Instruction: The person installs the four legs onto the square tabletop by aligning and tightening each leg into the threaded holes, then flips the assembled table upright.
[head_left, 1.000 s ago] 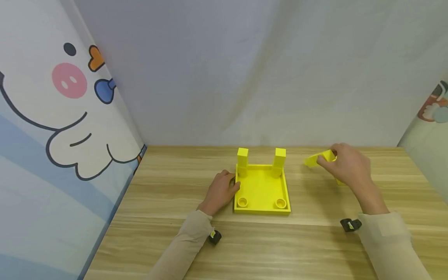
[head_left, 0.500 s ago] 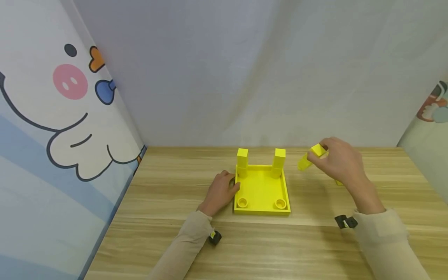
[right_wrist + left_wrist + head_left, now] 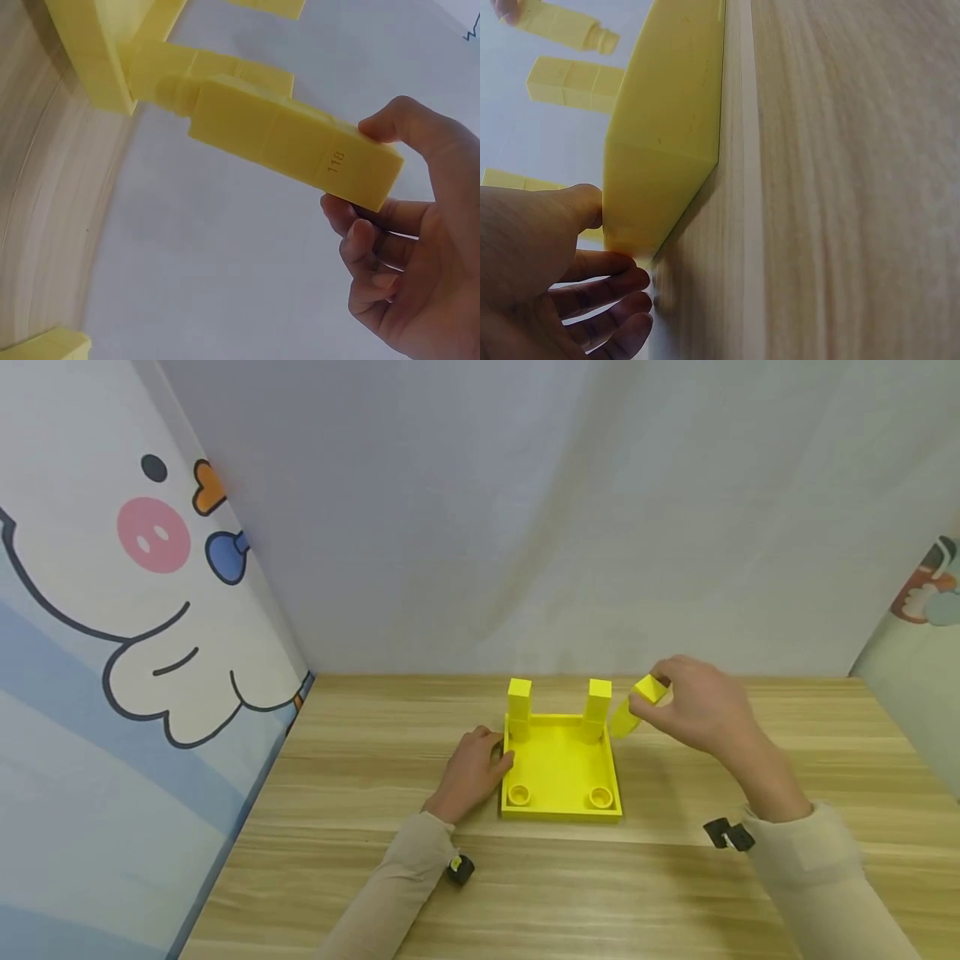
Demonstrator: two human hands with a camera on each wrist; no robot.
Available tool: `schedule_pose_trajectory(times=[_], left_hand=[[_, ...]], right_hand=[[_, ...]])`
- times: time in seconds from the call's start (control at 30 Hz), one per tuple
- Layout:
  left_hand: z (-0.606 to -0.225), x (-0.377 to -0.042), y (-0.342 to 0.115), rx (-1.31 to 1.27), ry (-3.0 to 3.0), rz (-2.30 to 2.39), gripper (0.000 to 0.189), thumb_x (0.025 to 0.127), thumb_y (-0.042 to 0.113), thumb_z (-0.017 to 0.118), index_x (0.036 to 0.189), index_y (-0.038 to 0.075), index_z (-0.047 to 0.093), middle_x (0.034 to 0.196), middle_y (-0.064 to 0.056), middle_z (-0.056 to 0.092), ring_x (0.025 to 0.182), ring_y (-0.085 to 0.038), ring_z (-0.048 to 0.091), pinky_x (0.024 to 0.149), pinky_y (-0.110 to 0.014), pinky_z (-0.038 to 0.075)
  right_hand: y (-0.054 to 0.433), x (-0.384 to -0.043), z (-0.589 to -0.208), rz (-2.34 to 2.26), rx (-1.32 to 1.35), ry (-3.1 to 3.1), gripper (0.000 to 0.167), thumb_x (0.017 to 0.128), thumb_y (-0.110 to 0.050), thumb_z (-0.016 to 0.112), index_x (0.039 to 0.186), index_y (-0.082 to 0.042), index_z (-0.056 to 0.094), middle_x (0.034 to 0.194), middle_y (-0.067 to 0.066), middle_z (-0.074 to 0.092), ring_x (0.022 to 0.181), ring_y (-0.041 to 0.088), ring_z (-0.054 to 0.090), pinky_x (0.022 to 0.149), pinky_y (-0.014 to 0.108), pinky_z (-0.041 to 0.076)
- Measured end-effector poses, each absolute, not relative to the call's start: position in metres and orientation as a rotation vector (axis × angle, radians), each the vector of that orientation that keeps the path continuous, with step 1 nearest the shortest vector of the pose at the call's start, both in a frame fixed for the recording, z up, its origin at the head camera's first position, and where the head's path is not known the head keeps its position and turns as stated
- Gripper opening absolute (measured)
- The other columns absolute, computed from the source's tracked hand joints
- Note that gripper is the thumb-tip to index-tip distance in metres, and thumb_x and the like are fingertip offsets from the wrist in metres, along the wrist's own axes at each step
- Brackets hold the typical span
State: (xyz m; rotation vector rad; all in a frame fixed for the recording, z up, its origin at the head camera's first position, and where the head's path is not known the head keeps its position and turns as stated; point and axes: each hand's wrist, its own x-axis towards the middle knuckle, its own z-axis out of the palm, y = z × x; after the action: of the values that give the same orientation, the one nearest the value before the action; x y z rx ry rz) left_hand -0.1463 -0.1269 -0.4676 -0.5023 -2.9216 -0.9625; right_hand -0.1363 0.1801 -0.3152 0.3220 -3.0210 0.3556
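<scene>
A shallow yellow square tray (image 3: pixel 558 770) lies on the table, with two square posts (image 3: pixel 519 702) upright at its back corners and two round sockets (image 3: pixel 519 795) at its front corners. My left hand (image 3: pixel 471 775) grips the tray's left edge, thumb over the rim and fingers along the outer wall. Between thumb and fingers, my right hand (image 3: pixel 701 706) pinches one end of a yellow square post (image 3: pixel 292 142). This post is marked 118 and has a round stepped peg pointing down and left. It is tilted, off the table, beside the back right post.
Another yellow piece (image 3: pixel 49 346) lies on the table to the right, showing only in the right wrist view. A pale cloth wall (image 3: pixel 570 527) stands behind the wooden table (image 3: pixel 360 760), and a printed cartoon panel (image 3: pixel 150 693) flanks its left side.
My right hand has carried the post leftward, from the table's right part up close to the tray, turning it more upright. My left hand and the tray stay put.
</scene>
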Motion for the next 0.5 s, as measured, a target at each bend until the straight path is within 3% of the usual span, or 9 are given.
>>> schedule_pose_trajectory(times=[0.2,0.5], left_hand=[[-0.469,-0.144,-0.129,-0.519,-2.896,-0.957,0.042,0.1,0.023,0.06,0.13,-0.007,0.064,0.119,-0.02,0.065,0.105,-0.032,0.06,0.092,-0.046,0.053],[-0.464,-0.141,-0.129,-0.514,-2.927,-0.969,0.042,0.102,0.026,0.059,0.132,-0.004,0.064,0.121,-0.019,0.065,0.108,-0.031,0.061,0.094,-0.045,0.053]], right_hand=[[0.162,-0.132,-0.312,0.337,0.419,-2.999,0.041,0.093,-0.042,0.062,0.111,-0.007,0.071,0.112,0.013,0.071,0.091,0.028,0.065,0.069,0.043,0.054],[0.136,-0.128,-0.311,0.288,0.546,-2.972,0.035,0.091,-0.043,0.063,0.104,-0.011,0.069,0.1,0.004,0.068,0.077,0.018,0.056,0.06,0.028,0.043]])
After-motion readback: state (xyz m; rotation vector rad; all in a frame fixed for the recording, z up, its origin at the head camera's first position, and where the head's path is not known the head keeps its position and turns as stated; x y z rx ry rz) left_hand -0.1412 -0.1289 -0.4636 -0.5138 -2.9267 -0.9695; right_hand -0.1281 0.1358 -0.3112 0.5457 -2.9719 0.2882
